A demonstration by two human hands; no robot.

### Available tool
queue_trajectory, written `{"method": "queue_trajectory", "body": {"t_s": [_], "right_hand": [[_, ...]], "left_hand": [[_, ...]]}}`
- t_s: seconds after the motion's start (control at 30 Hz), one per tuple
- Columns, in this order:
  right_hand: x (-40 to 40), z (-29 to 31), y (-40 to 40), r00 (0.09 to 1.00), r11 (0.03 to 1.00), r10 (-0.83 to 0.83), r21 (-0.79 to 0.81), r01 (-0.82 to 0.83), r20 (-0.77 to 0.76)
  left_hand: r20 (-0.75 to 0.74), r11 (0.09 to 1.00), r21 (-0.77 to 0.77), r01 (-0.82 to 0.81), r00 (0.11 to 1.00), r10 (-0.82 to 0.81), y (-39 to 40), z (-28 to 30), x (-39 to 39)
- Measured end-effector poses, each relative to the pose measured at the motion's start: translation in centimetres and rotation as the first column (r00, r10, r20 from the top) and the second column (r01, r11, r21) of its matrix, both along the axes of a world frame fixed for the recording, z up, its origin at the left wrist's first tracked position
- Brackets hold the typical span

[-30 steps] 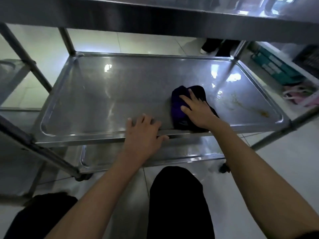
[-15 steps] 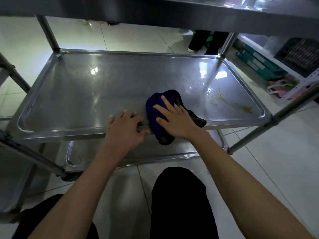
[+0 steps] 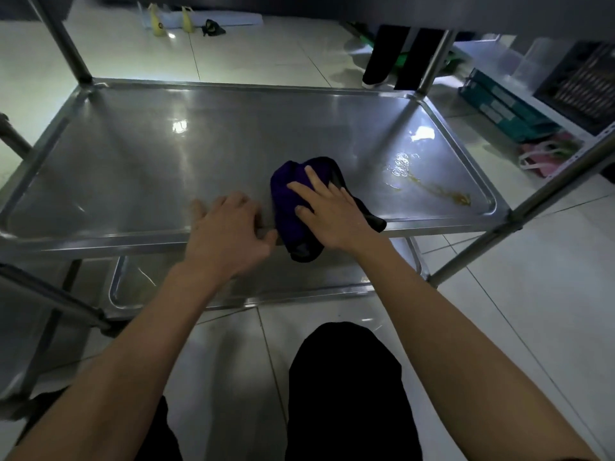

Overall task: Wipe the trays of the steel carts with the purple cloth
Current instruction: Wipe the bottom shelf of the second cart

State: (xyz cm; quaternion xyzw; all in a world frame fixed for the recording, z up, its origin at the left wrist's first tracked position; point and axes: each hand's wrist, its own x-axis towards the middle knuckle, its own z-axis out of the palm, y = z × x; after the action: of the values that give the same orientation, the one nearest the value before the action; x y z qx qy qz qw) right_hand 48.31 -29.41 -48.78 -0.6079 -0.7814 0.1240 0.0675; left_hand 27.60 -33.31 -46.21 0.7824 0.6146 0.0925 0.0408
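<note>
Nearest the camera, two black-trousered knees (image 3: 346,387) are seen above the pale tiled floor (image 3: 499,327). Past them, a lower shiny steel tray (image 3: 233,287) is partly shown beneath the middle tray. The front rim of the middle rectangular steel tray (image 3: 100,234) is gripped by the left hand (image 3: 226,234), fingers curled over the edge. Just beside it, the crumpled purple cloth (image 3: 293,201) is pressed down at the tray's near edge by the right hand (image 3: 329,211), with fingers straight and spread; a dark corner of the cloth hangs over the rim. Farther right on the tray, a yellowish-brown smear (image 3: 442,193) and wet droplets (image 3: 401,163) are seen. Beyond the cart, two yellow spray bottles (image 3: 171,19) and stacked teal boxes (image 3: 506,108) rest on the floor.
</note>
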Motion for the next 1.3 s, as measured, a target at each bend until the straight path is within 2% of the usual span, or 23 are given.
{"method": "queue_trajectory", "body": {"t_s": [0.13, 0.23, 0.33, 0.4, 0.53, 0.63, 0.8, 0.9, 1.2, 1.3], "right_hand": [[5.5, 0.0, 0.3, 0.997, 0.997, -0.079, 0.008, 0.079, 0.001], [10.5, 0.2, 0.5, 0.99, 0.99, -0.143, 0.002, 0.143, 0.02], [15.3, 0.3, 0.5, 0.978, 0.978, -0.208, 0.023, 0.209, -0.017], [18.2, 0.3, 0.7, 0.963, 0.963, -0.266, 0.035, 0.268, -0.047], [23.5, 0.1, 1.2, 0.953, 0.957, -0.287, -0.019, 0.29, 0.097], [26.0, 0.1, 1.7, 0.913, 0.913, -0.407, 0.001, 0.407, 0.025], [29.8, 0.1, 3.2, 0.876, 0.879, -0.472, -0.03, 0.476, 0.097], [30.4, -0.1, 3.5, 0.835, 0.836, -0.547, -0.022, 0.549, 0.061], [26.8, -0.9, 3.7, 0.879, 0.884, -0.462, -0.013, 0.467, 0.112], [23.8, -1.2, 4.1, 0.901, 0.904, -0.425, -0.017, 0.428, 0.089]], "left_hand": [[0.143, 0.992, 0.096, 0.08, 0.985, -0.093, 0.0, 0.6, 6.8], [0.09, 0.991, 0.046, 0.127, 0.987, -0.131, 0.5, 0.6, 11.7], [0.019, 0.994, -0.017, 0.105, 0.994, -0.105, 1.0, -0.3, 14.7], [-0.029, 0.997, 0.018, 0.07, 0.997, -0.069, 1.0, -1.1, 15.8], [-0.062, 0.996, 0.076, 0.04, 0.997, -0.035, 0.7, -1.7, 17.2], [-0.08, 0.997, 0.071, 0.03, 0.997, -0.024, 0.6, -1.6, 17.8], [-0.076, 0.995, 0.092, 0.042, 0.997, -0.035, 0.7, -1.9, 17.6], [-0.069, 0.991, 0.122, 0.061, 0.996, -0.053, 0.7, -2.2, 17.6], [-0.017, 0.992, 0.106, 0.074, 0.997, -0.072, 0.8, -2.1, 16.9], [0.035, 0.987, 0.079, 0.14, 0.989, -0.143, 1.5, -1.7, 16.2]]}}
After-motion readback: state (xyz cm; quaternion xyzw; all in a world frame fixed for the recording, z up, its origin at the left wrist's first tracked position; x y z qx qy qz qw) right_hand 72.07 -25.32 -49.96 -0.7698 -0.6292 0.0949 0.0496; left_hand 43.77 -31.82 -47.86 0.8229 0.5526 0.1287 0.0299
